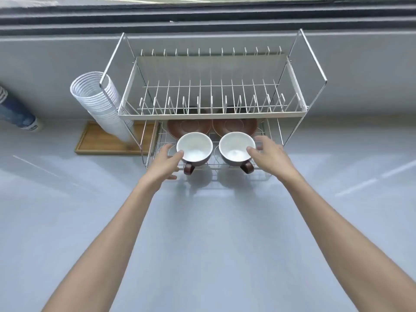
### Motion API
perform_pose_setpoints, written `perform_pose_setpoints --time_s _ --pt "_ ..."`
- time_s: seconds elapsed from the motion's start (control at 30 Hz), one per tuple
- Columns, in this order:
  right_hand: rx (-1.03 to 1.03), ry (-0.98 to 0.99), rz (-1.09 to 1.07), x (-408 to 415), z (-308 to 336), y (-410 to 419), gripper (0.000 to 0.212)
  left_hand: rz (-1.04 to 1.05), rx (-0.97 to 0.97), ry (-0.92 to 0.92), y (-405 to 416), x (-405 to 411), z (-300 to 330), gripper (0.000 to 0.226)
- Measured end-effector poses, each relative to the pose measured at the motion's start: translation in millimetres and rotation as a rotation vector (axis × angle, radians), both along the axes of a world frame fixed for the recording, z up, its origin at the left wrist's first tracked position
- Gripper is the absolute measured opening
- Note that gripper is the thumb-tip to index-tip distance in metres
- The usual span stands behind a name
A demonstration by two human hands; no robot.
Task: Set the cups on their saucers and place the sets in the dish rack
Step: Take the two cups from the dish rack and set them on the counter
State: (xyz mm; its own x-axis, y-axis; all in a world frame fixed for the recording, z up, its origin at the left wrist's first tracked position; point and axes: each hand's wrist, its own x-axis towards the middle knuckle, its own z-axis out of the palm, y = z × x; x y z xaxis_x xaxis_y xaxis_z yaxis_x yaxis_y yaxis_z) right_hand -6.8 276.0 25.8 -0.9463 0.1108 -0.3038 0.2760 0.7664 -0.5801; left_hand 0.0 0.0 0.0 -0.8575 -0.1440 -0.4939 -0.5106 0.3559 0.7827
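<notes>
Two cups, brown outside and white inside, are at the front of the dish rack's [315,64] lower wire tier, handles pointing toward me. My left hand [165,163] grips the left cup [194,146] at its left side, thumb on the rim. My right hand [269,154] grips the right cup [236,145] at its right side, thumb on the rim. Two brown saucers, the left saucer [174,128] and the right saucer [249,127], lie just behind the cups on the same tier, partly hidden under the upper shelf. Whether the cups rest on the wires I cannot tell.
A leaning stack of white disposable cups [99,102] stands on a wooden tray [96,140] left of the rack. A blue-and-white sleeve of cups [18,115] lies at the far left. The rack stands on a grey counter [202,233] against a window ledge.
</notes>
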Motion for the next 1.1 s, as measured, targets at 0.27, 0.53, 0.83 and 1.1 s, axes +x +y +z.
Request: perform_pose_setpoints --time_s 0.27,0.53,0.83,1.1 --pt "-0.096 -0.03 -0.059 -13 -15 -7 0.046 0.091 0.138 -0.06 13 -15 -10 0.05" --pt "-0.163 -0.068 -0.158 -20 -28 -4 0.047 0.174 0.157 -0.143 19 -21 -16 0.051" --pt "-0.231 -0.037 -0.284 -16 -29 -10 0.042 0.277 0.219 -0.101 33 -11 -12 0.053" --pt "-0.308 0.029 -0.344 16 -18 -1 0.04 0.278 0.22 -0.035 36 8 2 0.052"
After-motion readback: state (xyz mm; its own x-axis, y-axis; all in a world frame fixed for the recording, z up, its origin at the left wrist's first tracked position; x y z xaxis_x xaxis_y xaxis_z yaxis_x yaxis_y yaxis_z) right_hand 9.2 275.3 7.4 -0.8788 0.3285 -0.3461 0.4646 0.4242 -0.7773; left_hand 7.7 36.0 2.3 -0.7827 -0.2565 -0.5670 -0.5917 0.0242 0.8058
